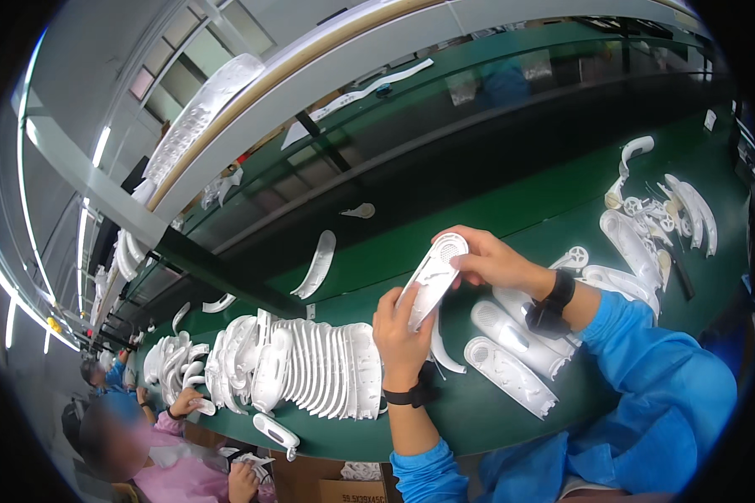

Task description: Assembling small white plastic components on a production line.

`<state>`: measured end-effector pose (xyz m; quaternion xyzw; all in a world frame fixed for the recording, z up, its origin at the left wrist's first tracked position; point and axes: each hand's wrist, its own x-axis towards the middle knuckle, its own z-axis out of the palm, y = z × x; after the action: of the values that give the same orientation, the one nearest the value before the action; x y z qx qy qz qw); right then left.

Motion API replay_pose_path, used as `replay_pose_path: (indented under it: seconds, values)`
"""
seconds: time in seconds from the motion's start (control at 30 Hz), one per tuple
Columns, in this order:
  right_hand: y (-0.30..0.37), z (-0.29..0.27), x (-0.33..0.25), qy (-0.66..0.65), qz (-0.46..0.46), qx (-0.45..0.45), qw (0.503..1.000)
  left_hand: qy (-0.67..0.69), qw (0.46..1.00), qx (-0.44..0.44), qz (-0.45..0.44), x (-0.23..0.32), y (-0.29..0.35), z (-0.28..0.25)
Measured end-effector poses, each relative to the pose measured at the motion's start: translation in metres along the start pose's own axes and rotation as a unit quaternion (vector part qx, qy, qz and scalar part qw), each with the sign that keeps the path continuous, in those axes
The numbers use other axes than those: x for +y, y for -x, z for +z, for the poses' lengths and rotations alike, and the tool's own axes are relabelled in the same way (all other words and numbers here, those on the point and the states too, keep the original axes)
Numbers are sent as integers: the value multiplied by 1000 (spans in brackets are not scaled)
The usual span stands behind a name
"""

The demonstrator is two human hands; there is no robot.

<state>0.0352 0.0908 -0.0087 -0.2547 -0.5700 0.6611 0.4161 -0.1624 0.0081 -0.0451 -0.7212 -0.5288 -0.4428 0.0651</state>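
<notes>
Both my hands hold one long white plastic housing (pixel 432 281) with rounded ends, tilted up above the green bench. At its upper end is a round perforated grille. My left hand (pixel 401 331) is closed round the lower end, while my right hand (pixel 491 261) grips the upper end, its thumb near the grille. Below my right wrist lie similar white shells (pixel 510 377), some overlapping. Just left of my left hand stands a tightly packed row of curved white shells (pixel 331 369). A thin curved white piece (pixel 447 352) rests behind my left hand, partly hidden by it.
At the right lie small white parts (pixel 650 218), curved strips and a dark tool (pixel 681 272). A metal post (pixel 226 272) and shelf rise at the left. A person in pink (pixel 176 461) handles white parts at lower left, above a cardboard box (pixel 348 490).
</notes>
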Motion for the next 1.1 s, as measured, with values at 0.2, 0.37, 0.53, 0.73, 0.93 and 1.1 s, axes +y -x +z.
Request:
replay_pose_path:
  seconds: [0.2,0.37,0.53,0.73,0.93,1.1]
  values:
    - [-5,-8,-2,24,39,-23,999,-40,999,-15,22,-4,0,0]
    - [-5,-15,2,127,52,-38,990,-54,998,-25,36,-2,-2,2]
    - [-6,-9,0,83,86,-46,992,-26,999,-33,10,-9,4,4]
    - [3,1,-5,157,37,-55,985,41,999,-20,-27,-17,8,13]
    - [0,-6,-1,205,25,-53,977,33,998,-32,-34,-13,6,13]
    - [-3,-12,-3,238,53,-50,968,-49,998,-39,32,-3,-1,4]
